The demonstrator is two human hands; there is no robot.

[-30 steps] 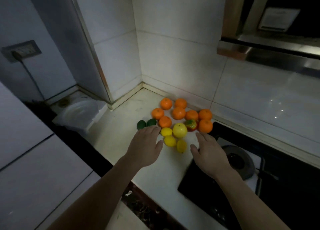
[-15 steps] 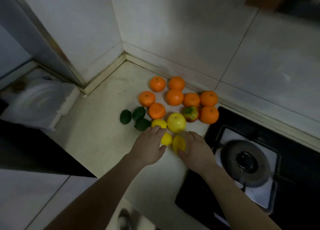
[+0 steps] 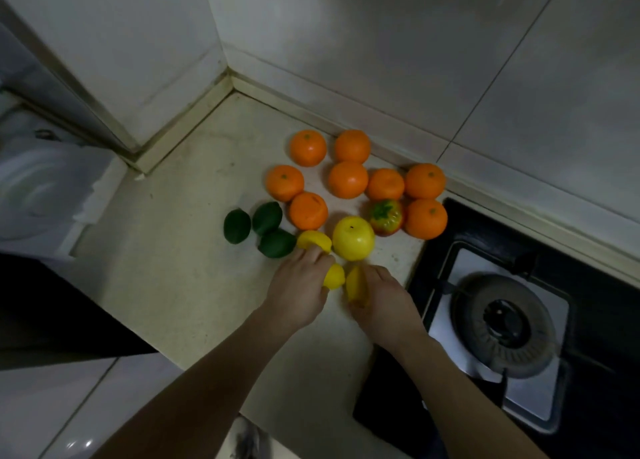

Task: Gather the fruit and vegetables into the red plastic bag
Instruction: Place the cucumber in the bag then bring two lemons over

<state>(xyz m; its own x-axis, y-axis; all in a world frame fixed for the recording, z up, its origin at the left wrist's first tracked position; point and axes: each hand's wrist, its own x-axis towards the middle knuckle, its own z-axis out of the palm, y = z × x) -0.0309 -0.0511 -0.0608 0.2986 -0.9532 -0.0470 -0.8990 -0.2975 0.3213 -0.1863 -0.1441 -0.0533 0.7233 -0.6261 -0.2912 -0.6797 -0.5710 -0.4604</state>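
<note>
Yellow lemon [image 3: 334, 277] sits in left hand [image 3: 298, 294], second lemon [image 3: 355, 282] in right hand [image 3: 386, 302].

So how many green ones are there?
3, clustered together: leftmost green one, middle green one, and nearest green one beside the left hand. None looks hidden.

Pale countertop [image 3: 166, 285] in a tiled corner — gas burner [image 3: 502, 323] right, white container [image 3: 41, 195] left
</note>
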